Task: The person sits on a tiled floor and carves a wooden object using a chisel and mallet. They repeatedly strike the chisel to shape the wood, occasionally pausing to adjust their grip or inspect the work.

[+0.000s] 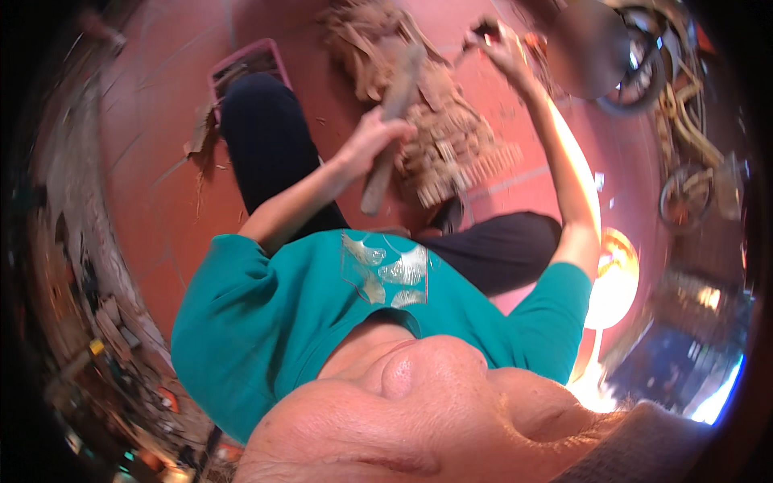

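My left hand (380,137) is closed round the middle of a long, flat, grey-brown wooden stick (405,80). The stick slants across a large brown piece (451,133), which looks like carved wood, with long ragged strips at its far end and a row of short blocks along its near edge. Whether the stick touches that piece I cannot tell. Farther off to the right, my raised right hand (509,60) pinches a small dark object (486,30), blurred and too small to name. A thin tip seems to point down from it.
A pink-rimmed tray or frame (266,44) lies beyond my left knee, near a torn brown scrap (201,133). At right stand a wheel (644,68), a second wheel (686,196) and a bright round lamp-like thing (616,278). Wooden odds and ends (113,322) line the left side.
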A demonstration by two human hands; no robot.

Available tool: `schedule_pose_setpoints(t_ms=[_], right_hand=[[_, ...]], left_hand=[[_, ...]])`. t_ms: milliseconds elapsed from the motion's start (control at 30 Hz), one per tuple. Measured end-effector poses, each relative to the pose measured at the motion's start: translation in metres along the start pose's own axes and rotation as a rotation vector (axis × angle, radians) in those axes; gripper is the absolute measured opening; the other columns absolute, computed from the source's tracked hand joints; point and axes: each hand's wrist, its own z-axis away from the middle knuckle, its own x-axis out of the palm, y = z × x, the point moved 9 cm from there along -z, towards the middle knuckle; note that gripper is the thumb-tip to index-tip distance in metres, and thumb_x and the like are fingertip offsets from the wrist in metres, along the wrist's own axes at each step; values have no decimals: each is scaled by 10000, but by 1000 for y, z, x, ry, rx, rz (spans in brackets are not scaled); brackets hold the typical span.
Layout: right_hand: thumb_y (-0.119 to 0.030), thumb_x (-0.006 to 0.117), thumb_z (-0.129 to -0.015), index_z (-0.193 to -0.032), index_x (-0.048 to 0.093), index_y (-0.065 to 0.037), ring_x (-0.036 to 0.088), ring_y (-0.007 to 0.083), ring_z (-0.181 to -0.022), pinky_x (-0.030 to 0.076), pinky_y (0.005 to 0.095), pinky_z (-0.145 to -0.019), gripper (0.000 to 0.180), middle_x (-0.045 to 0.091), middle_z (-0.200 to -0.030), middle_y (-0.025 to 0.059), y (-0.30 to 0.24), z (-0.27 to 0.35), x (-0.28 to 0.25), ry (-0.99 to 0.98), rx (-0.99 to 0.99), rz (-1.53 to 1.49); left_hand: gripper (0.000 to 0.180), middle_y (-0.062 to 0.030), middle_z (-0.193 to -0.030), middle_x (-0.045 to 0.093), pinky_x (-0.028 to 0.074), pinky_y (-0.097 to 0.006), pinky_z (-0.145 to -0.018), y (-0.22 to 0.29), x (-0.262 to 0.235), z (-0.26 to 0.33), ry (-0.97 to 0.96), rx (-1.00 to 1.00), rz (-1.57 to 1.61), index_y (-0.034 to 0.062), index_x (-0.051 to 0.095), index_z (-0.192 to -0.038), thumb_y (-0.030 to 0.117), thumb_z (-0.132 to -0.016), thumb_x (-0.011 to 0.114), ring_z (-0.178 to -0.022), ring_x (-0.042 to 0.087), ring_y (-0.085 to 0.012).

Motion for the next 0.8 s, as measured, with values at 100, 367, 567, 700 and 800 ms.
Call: schedule_pose_setpoints(t_ms=[100,367,567,700,800], right_hand=[[-205,697,-971,-1101,600,-27,686,155,-936,555,316,-805,241,698,-927,52,-32,-27,21,-50,105,240],[-201,693,-969,-1122,596,-35,685,161,-939,558,319,-807,246,705,-953,55,26,24,5,363,342,-113],[-197,690,-967,-1138,593,-40,684,166,-941,560,322,-809,251,710,-972,57,80,53,69,511,467,-432],[-138,647,-993,-1281,515,-94,692,199,-1000,599,342,-840,320,705,-1117,97,142,96,57,531,556,-426],[-102,661,-976,-1299,498,-106,688,192,-991,599,335,-813,361,694,-1113,104,112,70,90,486,486,-704]], left_hand=[[303,-18,-795,635,485,-266,-552,39,-37,23,113,131,-21,85,560,-1055,194,-860,766,-630,617,-106],[448,-96,-924,689,524,-323,-706,183,1,24,-104,469,-475,48,583,-1214,339,-901,718,-793,686,-182],[478,-34,-968,645,506,-260,-715,239,13,4,-78,515,-412,12,598,-1251,171,-837,777,-838,623,-101],[430,2,-896,612,471,-231,-688,209,30,-50,-251,408,-428,15,630,-1190,166,-817,785,-795,589,-75],[364,18,-909,627,450,-214,-719,209,10,-33,-176,440,-382,16,651,-1143,151,-823,762,-832,580,-54]])
